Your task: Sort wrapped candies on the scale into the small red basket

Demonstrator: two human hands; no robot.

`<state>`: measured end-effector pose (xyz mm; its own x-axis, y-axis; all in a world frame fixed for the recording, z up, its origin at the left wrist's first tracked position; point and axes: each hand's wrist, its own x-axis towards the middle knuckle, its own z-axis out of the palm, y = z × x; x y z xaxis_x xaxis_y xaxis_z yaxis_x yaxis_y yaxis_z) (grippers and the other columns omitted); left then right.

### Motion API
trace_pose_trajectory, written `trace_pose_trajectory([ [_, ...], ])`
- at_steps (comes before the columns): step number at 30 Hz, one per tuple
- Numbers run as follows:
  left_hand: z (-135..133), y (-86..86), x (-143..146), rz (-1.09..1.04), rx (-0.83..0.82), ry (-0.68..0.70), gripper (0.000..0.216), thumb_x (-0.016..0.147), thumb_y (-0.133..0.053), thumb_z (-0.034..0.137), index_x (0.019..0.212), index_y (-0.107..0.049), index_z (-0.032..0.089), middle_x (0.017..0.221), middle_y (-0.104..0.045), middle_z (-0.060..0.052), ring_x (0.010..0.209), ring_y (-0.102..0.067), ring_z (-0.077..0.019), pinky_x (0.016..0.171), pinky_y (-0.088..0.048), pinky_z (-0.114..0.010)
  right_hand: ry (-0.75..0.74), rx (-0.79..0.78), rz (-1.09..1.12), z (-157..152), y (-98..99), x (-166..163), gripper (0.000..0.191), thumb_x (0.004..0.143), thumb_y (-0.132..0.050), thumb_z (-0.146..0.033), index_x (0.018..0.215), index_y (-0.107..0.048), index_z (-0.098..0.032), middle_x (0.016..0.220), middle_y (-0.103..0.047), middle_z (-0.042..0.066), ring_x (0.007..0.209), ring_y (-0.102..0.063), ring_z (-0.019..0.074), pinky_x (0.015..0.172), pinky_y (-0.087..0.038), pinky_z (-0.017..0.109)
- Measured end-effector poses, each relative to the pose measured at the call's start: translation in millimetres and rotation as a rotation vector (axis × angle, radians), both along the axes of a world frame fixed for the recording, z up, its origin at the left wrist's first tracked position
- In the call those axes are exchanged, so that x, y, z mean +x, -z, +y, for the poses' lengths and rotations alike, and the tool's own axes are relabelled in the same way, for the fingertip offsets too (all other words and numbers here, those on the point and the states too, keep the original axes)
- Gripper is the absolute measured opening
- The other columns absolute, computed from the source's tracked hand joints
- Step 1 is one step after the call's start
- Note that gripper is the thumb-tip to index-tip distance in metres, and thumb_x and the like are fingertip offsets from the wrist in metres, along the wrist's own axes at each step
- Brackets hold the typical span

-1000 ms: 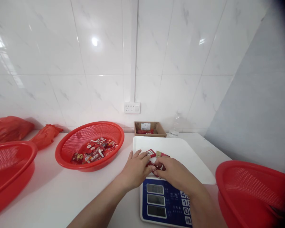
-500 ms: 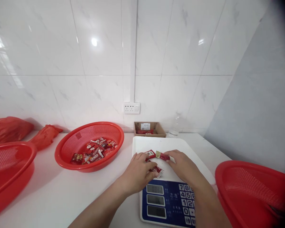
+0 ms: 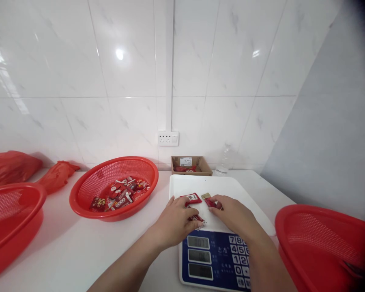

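Note:
My left hand (image 3: 178, 219) curls over a red packet with a dotted edge (image 3: 197, 221) on the white pan of a digital scale (image 3: 231, 186). Another red packet with a pale label (image 3: 192, 198) lies by those fingertips, partly covered. My right hand (image 3: 232, 213) closes thumb and fingers around a small red packet with a gold end (image 3: 206, 196), whose rest is hidden by the fingers. Below the hands, the scale's blue panel (image 3: 220, 267) shows three displays and number keys, partly behind my right forearm.
A red perforated basket (image 3: 79, 202) with several wrapped snacks stands left of the scale. Other red baskets stand at far left (image 3: 33, 211) and right (image 3: 287, 219). Behind are a cardboard box (image 3: 205, 166), a clear plastic bottle (image 3: 224, 160) and red bags (image 3: 59, 176).
The gold-ended packet in my right hand has turned and its gold end sits apart from the labelled packet. My left hand has hardly moved. The top display's digits look different.

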<state>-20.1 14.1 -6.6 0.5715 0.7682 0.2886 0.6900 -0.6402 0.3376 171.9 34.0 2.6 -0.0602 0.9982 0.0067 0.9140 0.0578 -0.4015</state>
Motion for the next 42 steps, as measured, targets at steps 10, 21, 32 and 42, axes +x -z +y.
trace_pose_trajectory([
  [10, 0.2, 0.6, -0.9, 0.043, -0.029, -0.004, 0.034, 0.085, -0.044, 0.048, 0.107, -0.061, 0.028, 0.118, -0.054, -0.007, 0.111, -0.049, -0.0241, 0.098, -0.033, -0.043, -0.062, 0.122, 0.044, 7.9, 9.9, -5.1, 0.029, 0.08, -0.05, -0.024, 0.106, -0.062, -0.02, 0.105, -0.059, 0.009, 0.099, -0.053, 0.0227, 0.082, -0.039, 0.031],
  [21, 1.6, 3.9, -0.8, 0.03, -0.017, -0.003, 0.031, 0.086, -0.045, 0.046, 0.104, -0.062, 0.027, 0.117, -0.054, -0.006, 0.111, -0.049, -0.0236, 0.098, -0.033, -0.042, -0.077, 0.114, 0.065, 17.0, 20.5, -7.7, 0.029, 0.077, -0.05, -0.015, 0.102, -0.064, -0.02, 0.103, -0.058, 0.008, 0.097, -0.056, 0.0205, 0.084, -0.039, 0.029],
  [32, 1.0, 3.6, 0.1, 0.032, -0.016, -0.009, 0.031, 0.084, -0.05, 0.043, 0.107, -0.059, 0.024, 0.121, -0.054, -0.007, 0.113, -0.048, -0.0241, 0.099, -0.033, -0.043, -0.05, 0.128, 0.055, 17.1, 20.6, -9.3, 0.036, 0.079, -0.049, -0.016, 0.113, -0.059, -0.015, 0.111, -0.057, 0.011, 0.103, -0.054, 0.0223, 0.086, -0.039, 0.03],
  [42, 4.4, 4.9, 0.4, -0.102, 0.009, -0.05, 0.023, 0.081, -0.056, 0.039, 0.095, -0.066, 0.024, 0.099, -0.062, -0.005, 0.095, -0.055, -0.0206, 0.086, -0.041, -0.035, -0.077, 0.167, 0.054, 12.5, 15.6, -8.8, 0.028, 0.082, -0.046, -0.023, 0.103, -0.065, -0.019, 0.108, -0.062, 0.009, 0.103, -0.053, 0.0226, 0.087, -0.038, 0.031],
])
